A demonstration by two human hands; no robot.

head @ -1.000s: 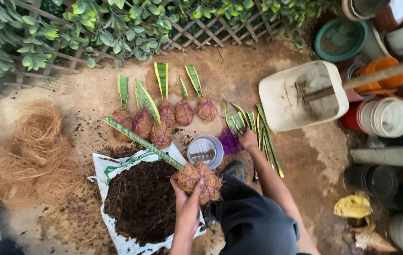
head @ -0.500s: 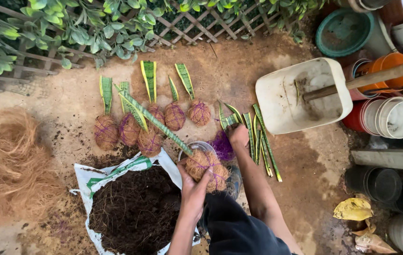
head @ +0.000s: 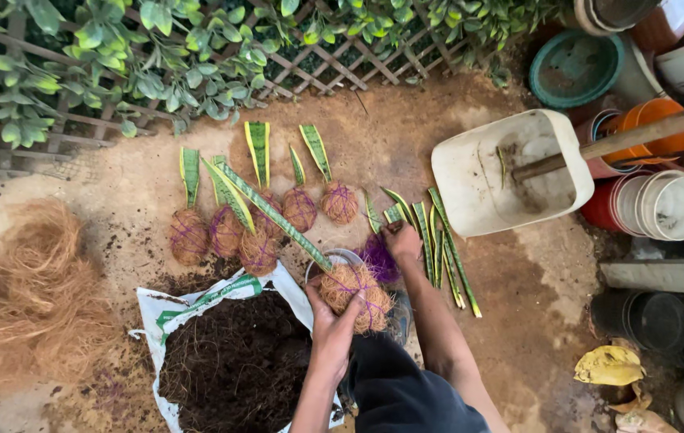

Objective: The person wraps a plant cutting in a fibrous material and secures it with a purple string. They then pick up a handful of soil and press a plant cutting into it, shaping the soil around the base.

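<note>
White woven sack of dark soil [head: 167, 314] lies open on the dirt ground, low centre. Heap of tan coconut fibre [head: 33, 301] left of it. White plastic tub [head: 470, 172] upper right. Left hand [head: 334, 321] clamped around a fibre-wrapped root ball bound with purple string [head: 355, 295], long striped green leaf slanting up-left. Right hand [head: 403, 239] closed on loose green leaf cuttings [head: 442, 250] lying beside the tub.

One head-worn camera looks steeply down, fairly close, at the ground [head: 157, 184].
</note>
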